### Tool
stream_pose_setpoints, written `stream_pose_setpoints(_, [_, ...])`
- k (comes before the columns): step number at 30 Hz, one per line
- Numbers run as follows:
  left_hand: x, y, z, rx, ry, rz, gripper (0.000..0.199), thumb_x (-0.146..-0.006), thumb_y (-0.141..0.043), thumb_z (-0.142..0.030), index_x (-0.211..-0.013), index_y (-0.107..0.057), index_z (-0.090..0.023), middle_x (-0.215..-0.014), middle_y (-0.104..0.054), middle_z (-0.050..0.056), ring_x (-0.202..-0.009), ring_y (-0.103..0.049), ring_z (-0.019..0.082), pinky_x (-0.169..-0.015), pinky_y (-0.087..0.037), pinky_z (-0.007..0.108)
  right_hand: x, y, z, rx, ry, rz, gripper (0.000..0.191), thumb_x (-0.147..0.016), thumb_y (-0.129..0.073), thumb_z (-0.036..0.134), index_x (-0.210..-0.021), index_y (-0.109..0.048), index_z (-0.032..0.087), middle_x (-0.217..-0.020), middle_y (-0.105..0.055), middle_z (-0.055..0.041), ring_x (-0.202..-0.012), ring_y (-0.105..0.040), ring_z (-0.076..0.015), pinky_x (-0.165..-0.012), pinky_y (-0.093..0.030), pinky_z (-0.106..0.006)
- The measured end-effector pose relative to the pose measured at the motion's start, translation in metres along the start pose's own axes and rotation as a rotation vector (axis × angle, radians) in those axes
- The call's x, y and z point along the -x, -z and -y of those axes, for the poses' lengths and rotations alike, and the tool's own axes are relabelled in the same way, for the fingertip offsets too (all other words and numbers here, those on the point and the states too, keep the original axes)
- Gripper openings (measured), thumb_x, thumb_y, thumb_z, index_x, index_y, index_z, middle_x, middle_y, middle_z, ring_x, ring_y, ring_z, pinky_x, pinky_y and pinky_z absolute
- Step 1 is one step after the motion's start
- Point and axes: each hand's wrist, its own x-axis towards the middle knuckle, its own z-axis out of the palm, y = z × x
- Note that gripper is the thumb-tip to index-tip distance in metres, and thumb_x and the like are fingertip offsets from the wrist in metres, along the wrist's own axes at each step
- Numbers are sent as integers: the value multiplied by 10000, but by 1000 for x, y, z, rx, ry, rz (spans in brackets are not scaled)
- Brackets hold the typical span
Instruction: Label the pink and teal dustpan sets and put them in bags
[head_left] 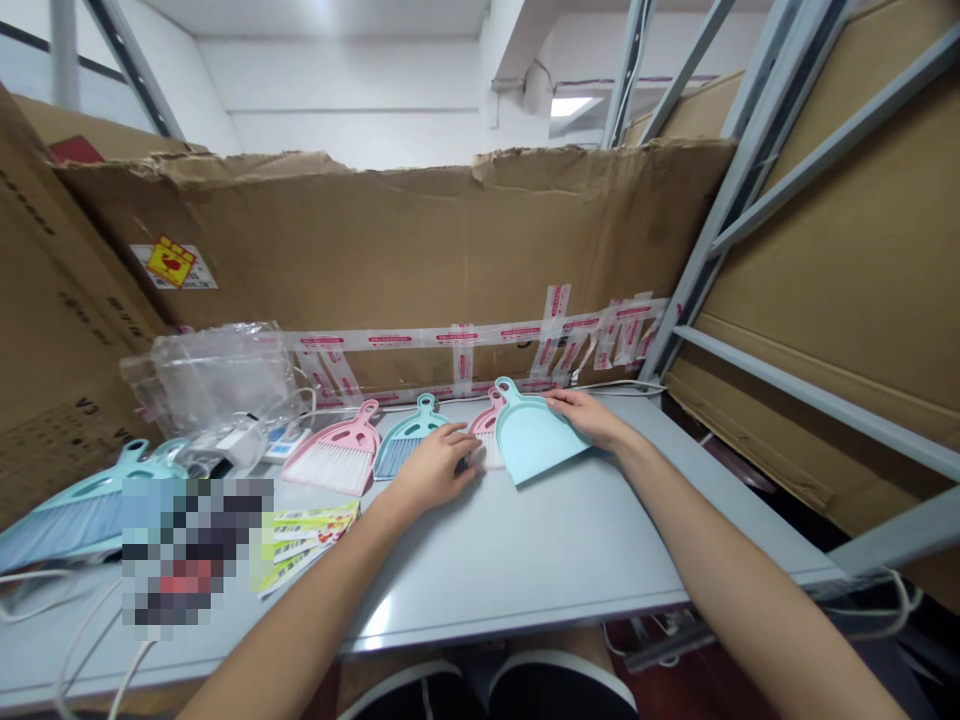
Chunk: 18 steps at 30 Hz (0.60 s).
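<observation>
A light-blue dustpan (536, 440) stands tilted at the right end of a row on the table. My right hand (585, 415) grips its right edge, with part of the fingers hidden behind it. Partly covered by this dustpan is a pink dustpan with a white-bristled brush (487, 445). My left hand (442, 467) is beside that pink set, fingers apart and slightly bent; whether the fingertips touch it I cannot tell. Behind my left hand lies a teal dustpan with a blue-bristled brush (401, 450). Further left is another pink dustpan with a white-bristled brush (334, 455).
More teal dustpan-and-brush pieces (82, 500) lie at the far left of the grey table (525, 570). Printed packets (307, 540), clear plastic bags (225, 380) and white cables (90, 620) are nearby. A taped cardboard sheet (420, 250) stands behind; a metal rack (810, 390) rises right.
</observation>
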Motion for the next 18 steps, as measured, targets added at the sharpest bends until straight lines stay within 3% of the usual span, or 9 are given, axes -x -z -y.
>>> stream_pose_setpoints(2, [-1,-1,-3,171,105,-111,410,-1093,-589,-422,-1400,-783,-232,-1441,-783,128,-1529,-579,379,-1301,-431,567,2,-8,2,-67,5,-34,505,-804,-880,554,-1176,-838,216,-1057,-848,-63,-856,-697,-220,-707,-520,-292])
stream_pose_setpoints(5, [-4,-4,-7,578,353,-227,565,-1118,-542,-578,-1533,-709,-233,-1441,-783,127,-1365,-704,350,-1220,-504,537,11,-32,7,-177,10,-67,485,-829,-873,558,-1198,-819,247,-1049,-845,-43,-812,-702,-209,-675,-527,-289])
stream_pose_setpoints(8, [-7,-11,-11,921,528,-258,722,-979,-751,-652,-1547,-688,-211,-1438,-776,147,-1259,-745,343,-1100,-569,475,22,-60,13,-226,-15,108,478,-869,-873,580,-1215,-811,257,-1038,-848,-48,-818,-734,-213,-699,-565,-302])
stream_pose_setpoints(11, [-7,-19,-17,985,567,-292,653,-863,-883,-564,-1386,-770,-188,-1401,-787,152,-1277,-723,358,-1090,-559,446,24,-64,19,-133,8,318,506,-970,-759,676,-1170,-823,216,-1053,-853,-98,-868,-769,-236,-767,-608,-341])
stream_pose_setpoints(13, [-6,-23,-21,967,538,-260,534,-865,-868,-508,-1287,-799,-187,-1321,-813,132,-1240,-731,353,-1091,-554,447,18,-45,18,78,69,209,509,-1038,-656,671,-1102,-826,195,-1011,-851,-128,-848,-771,-251,-783,-613,-365])
stream_pose_setpoints(15, [-5,-27,-24,954,501,-209,428,-875,-837,-480,-1195,-818,-195,-1268,-827,109,-1213,-736,344,-1096,-550,449,10,-13,13,436,183,-116,392,-1074,-629,537,-1095,-826,198,-996,-847,-138,-885,-767,-266,-849,-600,-375])
stream_pose_setpoints(17, [-4,-29,-25,940,487,-186,363,-854,-840,-469,-1102,-829,-204,-1243,-837,97,-1210,-735,345,-1103,-547,449,2,22,3,827,215,-381,280,-1059,-637,360,-1153,-836,187,-1147,-846,-173,-1100,-763,-306,-1010,-557,-390])
stream_pose_setpoints(18, [-4,-31,-25,931,491,-187,350,-837,-851,-463,-1077,-832,-209,-1239,-840,94,-1218,-732,349,-1109,-544,450,0,38,-3,973,150,-427,268,-1036,-643,286,-1172,-842,170,-1217,-838,-193,-1174,-752,-321,-1057,-533,-390])
